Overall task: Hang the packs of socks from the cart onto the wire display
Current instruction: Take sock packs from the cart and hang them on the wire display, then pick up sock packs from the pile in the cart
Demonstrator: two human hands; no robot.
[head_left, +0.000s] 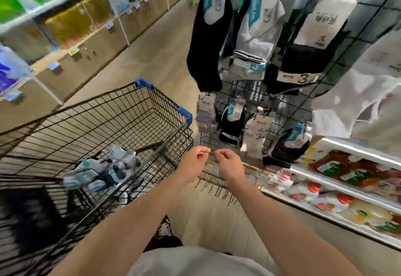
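Your L hand (196, 156) and R hand (227, 161) are almost touching at frame ctr, fingers curled, thumb to forefinger; can't tell if they pinch anything. Sock packs (102, 171) lie piled in the wire cart (65, 107), lower left. Wire display (290, 104), upper right, carries hung packs. Bare hooks (217, 185) sit just below your hands.

One cart (152, 110); one wire display (288, 110). Two hands: left hand (196, 158), right hand (227, 163). Eight hanging packs of socks (253, 35) in plain sight, four in the upper row, four in the lower; others cut off at the top edge. Heap of packs (102, 171) in the cart too blurred for a count. One shoe (165, 229).
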